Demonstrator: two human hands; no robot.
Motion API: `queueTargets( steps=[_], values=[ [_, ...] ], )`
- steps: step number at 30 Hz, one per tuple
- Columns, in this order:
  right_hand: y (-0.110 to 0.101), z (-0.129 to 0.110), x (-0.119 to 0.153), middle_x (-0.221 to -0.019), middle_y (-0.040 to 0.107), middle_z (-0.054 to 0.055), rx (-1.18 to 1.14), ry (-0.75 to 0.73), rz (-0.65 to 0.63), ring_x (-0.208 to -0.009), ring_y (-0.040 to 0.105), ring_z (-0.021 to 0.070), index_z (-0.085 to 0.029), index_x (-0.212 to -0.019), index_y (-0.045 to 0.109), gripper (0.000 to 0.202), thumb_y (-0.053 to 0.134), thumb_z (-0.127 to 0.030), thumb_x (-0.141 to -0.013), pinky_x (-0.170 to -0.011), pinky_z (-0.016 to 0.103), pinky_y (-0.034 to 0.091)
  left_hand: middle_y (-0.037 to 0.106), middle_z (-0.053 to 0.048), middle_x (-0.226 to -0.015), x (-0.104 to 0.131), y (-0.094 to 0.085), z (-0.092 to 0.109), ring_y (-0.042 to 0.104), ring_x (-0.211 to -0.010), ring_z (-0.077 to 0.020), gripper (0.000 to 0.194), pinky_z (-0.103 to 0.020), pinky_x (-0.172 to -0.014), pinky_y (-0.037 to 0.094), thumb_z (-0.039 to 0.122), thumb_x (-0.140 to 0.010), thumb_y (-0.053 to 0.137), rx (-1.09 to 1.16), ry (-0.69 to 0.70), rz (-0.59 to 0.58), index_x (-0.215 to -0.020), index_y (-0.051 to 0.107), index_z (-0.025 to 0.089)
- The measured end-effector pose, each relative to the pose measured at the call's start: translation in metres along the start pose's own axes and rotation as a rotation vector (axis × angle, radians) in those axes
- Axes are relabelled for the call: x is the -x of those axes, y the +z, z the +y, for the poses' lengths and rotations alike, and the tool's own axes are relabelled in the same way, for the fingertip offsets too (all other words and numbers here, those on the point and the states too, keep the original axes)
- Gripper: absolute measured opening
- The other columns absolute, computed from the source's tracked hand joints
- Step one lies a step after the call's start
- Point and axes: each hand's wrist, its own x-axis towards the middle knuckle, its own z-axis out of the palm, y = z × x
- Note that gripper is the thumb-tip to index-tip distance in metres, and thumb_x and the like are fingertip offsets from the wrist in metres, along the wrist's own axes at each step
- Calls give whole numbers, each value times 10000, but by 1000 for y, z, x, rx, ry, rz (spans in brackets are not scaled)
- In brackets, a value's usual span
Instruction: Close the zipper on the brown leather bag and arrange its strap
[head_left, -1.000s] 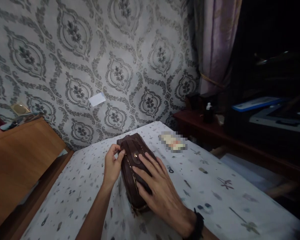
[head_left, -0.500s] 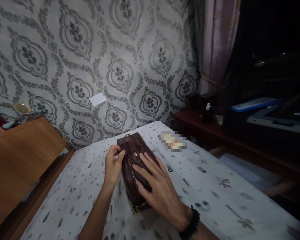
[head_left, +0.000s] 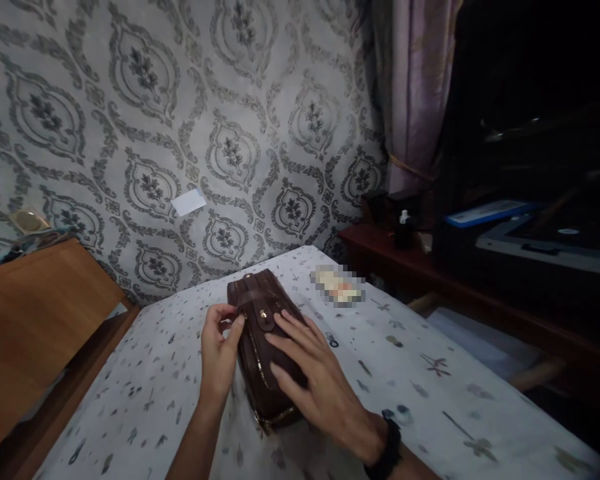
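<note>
A dark brown leather bag (head_left: 280, 357) with gold zips and a strap with a metal stud lies on a white patterned cloth. At the bag's left edge, near the upper end of the side zip, my left hand (head_left: 221, 343) pinches with thumb and forefinger; the small part between them is hidden. My right hand (head_left: 315, 373), with a black band at the wrist, rests on the bag's top with its fingers spread.
A blurred pale item (head_left: 337, 285) lies on the cloth (head_left: 410, 373) right of the bag. Left is a wooden board (head_left: 45, 307). At right stand a dark red table (head_left: 355, 235), a small dropper bottle (head_left: 404, 230) and a curtain (head_left: 415, 87). The patterned wall is behind.
The view has shifted slightly. My left thumb and forefinger have moved slightly down along the bag's zip side. My right hand stays spread on the bag.
</note>
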Motion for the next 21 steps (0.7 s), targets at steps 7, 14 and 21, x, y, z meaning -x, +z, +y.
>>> queueTargets(
  steps=[7, 14, 21],
  values=[
    [-17, 33, -39, -1208, 754, 101, -237, 178, 131, -1133, 708, 262, -246, -1215, 692, 316, 487, -220, -976, -994, 453, 575, 597, -61, -1013, 34, 11, 15, 562, -1014, -234, 72, -387, -900, 465, 226, -970, 532, -472, 540, -55, -995, 596, 246],
    [-15, 49, -77, -1253, 740, 98, -598, 207, -79, -1191, 690, 210, -216, -1332, 576, 413, 460, -159, -940, -1011, 407, 552, 578, -90, -1165, 38, 11, 10, 562, -1126, -249, 199, -408, -955, 486, 226, -959, 551, -562, 557, -91, -1157, 556, 246],
    [10, 58, -45, -1189, 747, 102, -559, 336, 165, -1125, 709, 237, -218, -1162, 661, 249, 542, -282, -953, -996, 416, 567, 591, -108, -1249, 13, 22, 24, 534, -1195, -302, 375, -491, -998, 456, 194, -916, 551, -630, 480, -162, -1286, 534, 257]
  ],
)
